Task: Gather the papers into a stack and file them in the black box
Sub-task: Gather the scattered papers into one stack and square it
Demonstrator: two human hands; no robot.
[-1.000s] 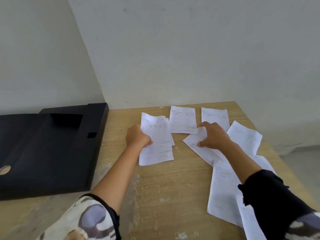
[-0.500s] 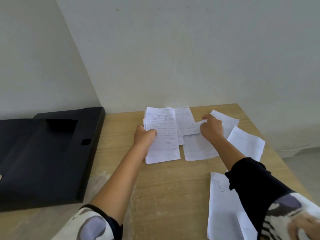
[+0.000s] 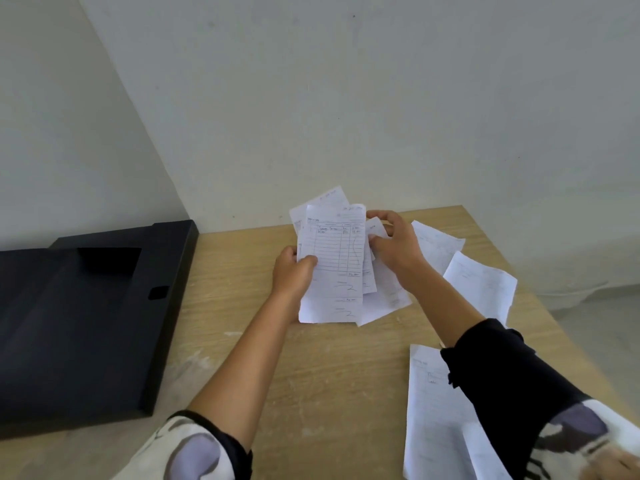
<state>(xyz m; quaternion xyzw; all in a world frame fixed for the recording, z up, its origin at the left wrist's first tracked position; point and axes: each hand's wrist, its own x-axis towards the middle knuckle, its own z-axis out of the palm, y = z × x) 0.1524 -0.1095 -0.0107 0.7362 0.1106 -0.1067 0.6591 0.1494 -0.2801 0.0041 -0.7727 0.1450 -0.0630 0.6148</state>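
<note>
With the left hand [image 3: 292,273] clamped on the fanned papers [image 3: 334,261] held above the worktop [image 3: 311,375], the right hand [image 3: 394,247], pinching their far edge, should square them before collecting loose sheets [image 3: 479,285] beyond its grip; the black box [image 3: 86,313] waits open, left.

A plain office or home-office corner: a worn wooden desk [image 3: 311,393] stands against bare pale walls [image 3: 381,98]. Lined, handwritten forms [image 3: 334,258] like receipts or invoices lie scattered on it, and a black file box [image 3: 79,323] lies open at the left.
</note>
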